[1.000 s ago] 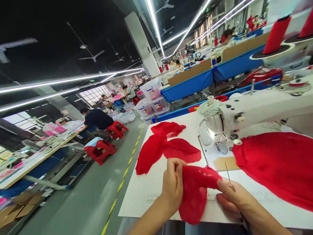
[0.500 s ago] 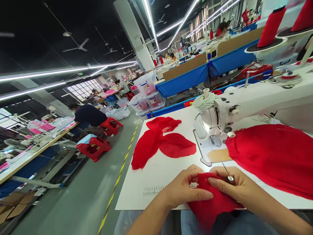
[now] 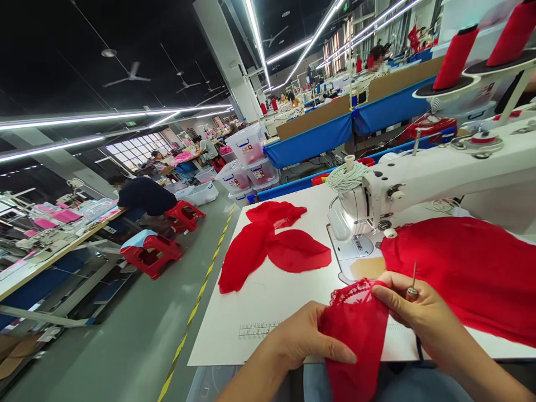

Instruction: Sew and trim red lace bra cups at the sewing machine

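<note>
Between my two hands hangs a red fabric piece [image 3: 355, 335] with a scalloped lace edge at its top. My left hand [image 3: 312, 338] pinches its left side, thumb lying over the cloth. At the top right corner, my right hand [image 3: 408, 307] pinches the lace between thumb and finger. An awl [image 3: 412, 291] is also held in my right hand, its thin metal spike pointing up and its dark handle partly hidden. Just beyond my hands stands a white sewing machine [image 3: 355, 195]. A large red cloth [image 3: 464, 273] lies to the right of its needle area.
Several red fabric cut pieces [image 3: 299, 251] lie on the white table [image 3: 218, 340], near a printed ruler [image 3: 255, 330]. Red thread cones [image 3: 456, 58] stand at upper right. Stacked clear bins [image 3: 247, 148] are behind the table. Left, beyond the aisle, a person [image 3: 146, 192] sits bent over a workbench.
The fabric has been raised and spread, so its lace edge now shows. My right hand has moved slightly up and right, and the awl's spike has swung upright.
</note>
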Motion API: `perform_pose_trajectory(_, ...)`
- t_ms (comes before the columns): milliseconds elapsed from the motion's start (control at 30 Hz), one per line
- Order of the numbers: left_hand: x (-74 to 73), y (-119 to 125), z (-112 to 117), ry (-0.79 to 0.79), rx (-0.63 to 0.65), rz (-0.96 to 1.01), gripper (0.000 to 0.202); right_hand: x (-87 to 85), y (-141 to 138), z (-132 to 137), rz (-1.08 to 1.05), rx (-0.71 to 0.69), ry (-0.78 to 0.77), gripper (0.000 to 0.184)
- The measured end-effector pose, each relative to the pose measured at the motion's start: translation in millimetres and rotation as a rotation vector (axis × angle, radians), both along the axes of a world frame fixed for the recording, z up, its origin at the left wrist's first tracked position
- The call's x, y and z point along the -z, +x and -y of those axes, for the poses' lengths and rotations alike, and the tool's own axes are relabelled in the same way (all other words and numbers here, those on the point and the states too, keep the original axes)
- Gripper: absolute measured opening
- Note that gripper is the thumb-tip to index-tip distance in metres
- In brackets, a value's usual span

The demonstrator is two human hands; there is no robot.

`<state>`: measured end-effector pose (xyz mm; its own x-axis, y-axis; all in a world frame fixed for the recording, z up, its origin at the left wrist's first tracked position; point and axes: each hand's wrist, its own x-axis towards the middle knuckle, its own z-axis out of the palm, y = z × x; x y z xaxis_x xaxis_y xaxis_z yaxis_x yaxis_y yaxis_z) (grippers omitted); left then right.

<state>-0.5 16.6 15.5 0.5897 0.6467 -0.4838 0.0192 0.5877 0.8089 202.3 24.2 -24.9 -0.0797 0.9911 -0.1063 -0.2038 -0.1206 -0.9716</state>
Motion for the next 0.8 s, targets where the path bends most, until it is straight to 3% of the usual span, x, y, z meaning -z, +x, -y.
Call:
perform_pose_trajectory(200,6.9,8,17,-0.050,0.037,0.016,0.052,0.4,-3,-1,-0.089,-0.074,-0.116,0.057)
perform_pose_trajectory(367,17.5,14,26,0.076,-0.074,0.056,0.035,0.2,-3,-3,-0.086,-0.019,-0.111,0.058)
perform_pose_trajectory(633,23.9,26,33,0.083,-0.240,0.149,0.042,8.6,1,-1,-0.149,-0.081,-0.208,0.061)
perform_pose_trajectory(800,27.3,25,33,0.108,-0.219,0.100,0.045,4.8,3,-1,-0.149,-0.099,-0.158,0.052)
